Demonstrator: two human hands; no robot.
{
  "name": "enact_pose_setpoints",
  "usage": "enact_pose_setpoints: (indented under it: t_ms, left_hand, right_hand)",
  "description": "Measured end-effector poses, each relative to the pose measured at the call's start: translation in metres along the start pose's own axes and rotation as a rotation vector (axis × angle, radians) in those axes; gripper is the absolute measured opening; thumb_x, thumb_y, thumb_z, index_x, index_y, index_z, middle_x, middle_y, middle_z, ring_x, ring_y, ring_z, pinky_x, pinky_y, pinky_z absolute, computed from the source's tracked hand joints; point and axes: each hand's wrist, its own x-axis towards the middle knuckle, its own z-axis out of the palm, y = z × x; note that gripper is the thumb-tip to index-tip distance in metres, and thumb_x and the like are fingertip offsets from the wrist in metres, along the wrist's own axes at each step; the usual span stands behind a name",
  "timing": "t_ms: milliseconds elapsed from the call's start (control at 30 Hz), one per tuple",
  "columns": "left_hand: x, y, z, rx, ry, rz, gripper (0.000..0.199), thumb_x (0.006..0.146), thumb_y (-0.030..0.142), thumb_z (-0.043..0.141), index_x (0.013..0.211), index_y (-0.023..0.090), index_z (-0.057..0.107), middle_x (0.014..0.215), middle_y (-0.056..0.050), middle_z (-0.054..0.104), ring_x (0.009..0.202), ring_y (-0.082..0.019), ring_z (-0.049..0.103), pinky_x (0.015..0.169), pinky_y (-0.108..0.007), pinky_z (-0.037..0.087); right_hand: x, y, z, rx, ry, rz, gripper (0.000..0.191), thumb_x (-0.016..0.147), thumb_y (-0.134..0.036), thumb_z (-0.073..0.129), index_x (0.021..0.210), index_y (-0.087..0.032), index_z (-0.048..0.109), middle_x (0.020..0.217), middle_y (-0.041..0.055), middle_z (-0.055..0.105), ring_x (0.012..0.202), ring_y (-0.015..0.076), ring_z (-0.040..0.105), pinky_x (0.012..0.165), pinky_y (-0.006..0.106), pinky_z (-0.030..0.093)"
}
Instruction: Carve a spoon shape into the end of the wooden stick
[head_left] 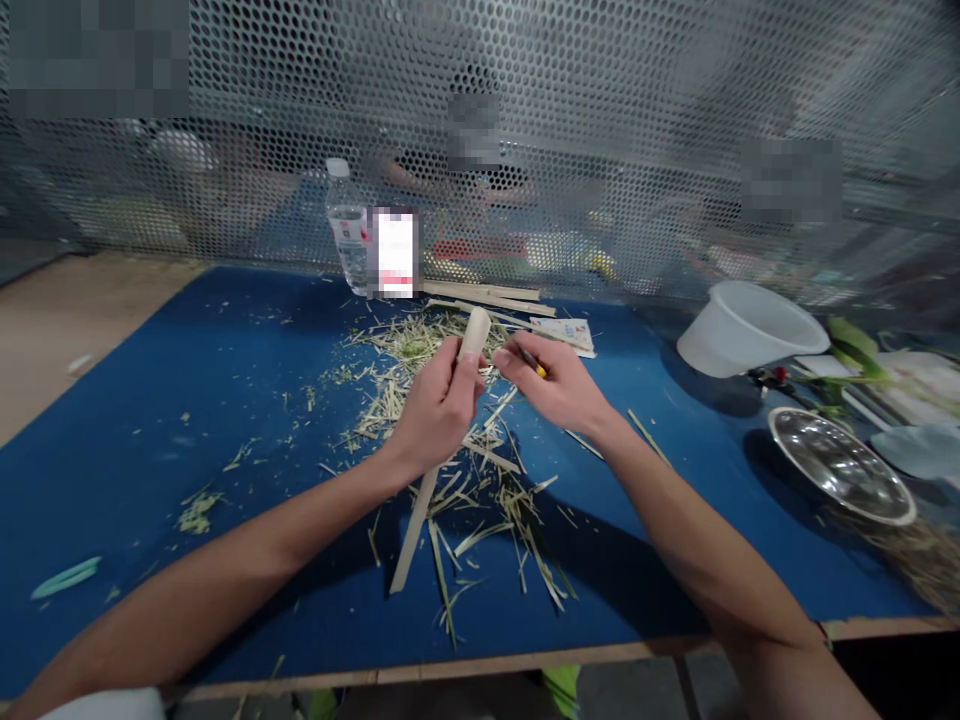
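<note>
My left hand (441, 405) is closed around a long pale strip (415, 530), which looks like peeled bamboo or stalk. Its wide, curved upper end (475, 332) rises above my fingers, and its lower end slants down toward the table's front edge. Just to the right, my right hand (555, 382) grips a small dark tool with a yellow part (540, 370); the rest of the tool is hidden in the fingers. Beneath both hands lies a heap of thin green and pale shavings (386, 405).
A water bottle (349, 235) and a lit phone (395, 252) stand at the back before a perforated metal screen (600, 90). Long strips (495, 295) and a packet (566, 333) lie nearby. At right are a white tub (720, 335) and a steel bowl (840, 465).
</note>
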Motion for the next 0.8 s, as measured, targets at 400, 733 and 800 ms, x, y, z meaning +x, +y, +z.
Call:
enact_pose_setpoints:
  t_ms: [400,733,800]
  left_hand:
    - [0.0016,-0.0018,-0.0008,-0.118,0.018,-0.059,0.026,0.101,0.041,0.040,0.086,0.022,0.047,0.055,0.007,0.036,0.042,-0.006,0.031,0.040,-0.023,0.027]
    - [0.0016,-0.0005,0.0005,-0.070,0.017,-0.028,0.025,0.101,0.036,0.041,0.080,0.022,0.042,0.060,0.006,0.039,0.045,-0.007,0.035,0.041,-0.025,0.029]
    - [0.0018,-0.0020,0.0001,-0.009,0.023,-0.005,0.028,0.101,0.038,0.040,0.079,0.022,0.043,0.060,0.005,0.041,0.046,-0.007,0.037,0.042,-0.025,0.030]
  right_hand:
    - [-0.0086,-0.0007,0.0008,-0.017,-0.062,-0.051,0.026,0.099,-0.052,0.040,0.099,-0.026,0.041,0.079,-0.0040,0.045,0.064,0.0116,0.041,0.064,0.032,0.033]
    - [-0.0084,-0.0049,0.0016,-0.174,0.007,-0.227,0.020,0.100,-0.043,0.043,0.095,-0.025,0.049,0.083,0.0014,0.059,0.071,0.0145,0.052,0.066,0.032,0.037]
    - [-0.0079,-0.0042,0.0025,-0.199,0.017,-0.233,0.021,0.100,-0.043,0.042,0.094,-0.025,0.050,0.085,0.0027,0.060,0.075,0.0154,0.053,0.067,0.032,0.037]
